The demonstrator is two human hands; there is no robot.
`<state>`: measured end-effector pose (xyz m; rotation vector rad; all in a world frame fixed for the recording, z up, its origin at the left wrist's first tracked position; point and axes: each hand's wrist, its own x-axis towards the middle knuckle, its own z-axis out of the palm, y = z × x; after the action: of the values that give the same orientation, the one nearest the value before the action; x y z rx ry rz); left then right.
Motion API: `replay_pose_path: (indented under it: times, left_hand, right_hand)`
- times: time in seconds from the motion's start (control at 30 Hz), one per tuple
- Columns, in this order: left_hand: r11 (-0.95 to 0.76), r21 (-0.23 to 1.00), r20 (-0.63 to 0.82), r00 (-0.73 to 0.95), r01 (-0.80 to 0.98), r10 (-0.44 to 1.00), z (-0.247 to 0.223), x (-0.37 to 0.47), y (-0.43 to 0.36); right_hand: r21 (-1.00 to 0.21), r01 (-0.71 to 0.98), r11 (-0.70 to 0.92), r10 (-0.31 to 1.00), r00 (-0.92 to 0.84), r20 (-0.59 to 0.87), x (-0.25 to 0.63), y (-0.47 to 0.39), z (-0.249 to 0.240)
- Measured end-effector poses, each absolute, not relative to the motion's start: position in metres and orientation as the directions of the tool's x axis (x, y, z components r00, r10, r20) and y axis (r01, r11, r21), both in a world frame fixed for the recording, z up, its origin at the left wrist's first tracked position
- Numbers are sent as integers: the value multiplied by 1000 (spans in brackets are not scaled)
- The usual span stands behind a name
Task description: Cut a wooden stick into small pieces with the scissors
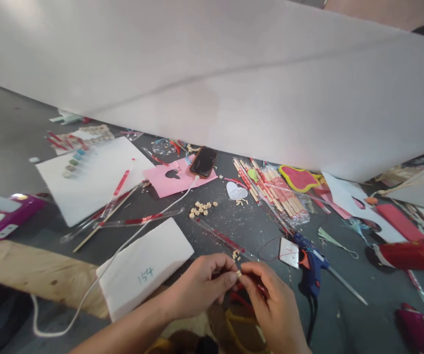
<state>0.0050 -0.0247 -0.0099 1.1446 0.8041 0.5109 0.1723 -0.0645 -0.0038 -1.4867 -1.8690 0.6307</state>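
Near the front edge of the dark table, my left hand (206, 285) and my right hand (272, 305) meet at the fingertips. Between them both hands pinch a small pale wooden piece (239, 274). Just behind the fingertips lie a few small wooden bits (236, 254). Farther back is a pile of small pale pieces (202, 209), with a white heart-shaped paper (236, 191) to its right. A clear wrapper with red print (222, 238) lies between the pile and my hands.
A white block marked 154 (149, 270) is left of my hands, crossed by a white cable (123, 244) running to a phone (203, 162). At right are a blue glue gun (315, 270), wrapped sticks (274, 189) and a red cylinder (410, 254). A white panel (212, 88) rises behind.
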Motion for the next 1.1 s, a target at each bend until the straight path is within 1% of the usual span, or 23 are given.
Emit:
replay_pose_path:
  times: [0.1, 0.2, 0.3, 0.4, 0.57, 0.63, 0.7, 0.8, 0.87, 1.1]
  left_hand:
    - [316, 947, -284, 614, 58, 736, -7, 4, -24]
    - [246, 958, -283, 588, 144, 758, -7, 4, -25]
    - [153, 962, -257, 556, 227, 791, -6, 3, -26]
    - [86, 960, -224, 544, 267, 808, -2, 4, -26]
    - [-11, 949, -167, 530, 316, 831, 3, 5, -25]
    - [-50, 941, -140, 522, 334, 841, 3, 5, -25]
    - [-83, 932, -121, 521, 352, 845, 2, 5, -25]
    - [-126, 912, -110, 530, 390, 841, 0, 4, -24]
    - [-150, 898, -107, 537, 413, 837, -1, 3, -23]
    - [-248, 836, -93, 571, 490, 816, 0, 4, -21]
  right_hand:
    - [-768, 620, 162, 987, -101, 127, 171, -65, -6]
    - [-789, 602, 118, 993, -83, 86, 169, -66, -9]
    - [-787, 606, 117, 993, -73, 91, 167, -68, -10]
    - [-783, 612, 115, 993, -58, 100, 166, -69, -10]
    - [-747, 642, 174, 981, -45, 190, 165, -70, -11]
    - [-745, 643, 180, 979, -43, 199, 165, -70, -11]
    - [-763, 629, 150, 985, -33, 167, 165, -69, -11]
    - [-803, 593, 62, 998, -22, 61, 165, -69, -10]
    - [-814, 581, 24, 1000, -18, 16, 165, -69, -9]
    - [-809, 587, -8, 1000, -12, -19, 163, -67, -10]
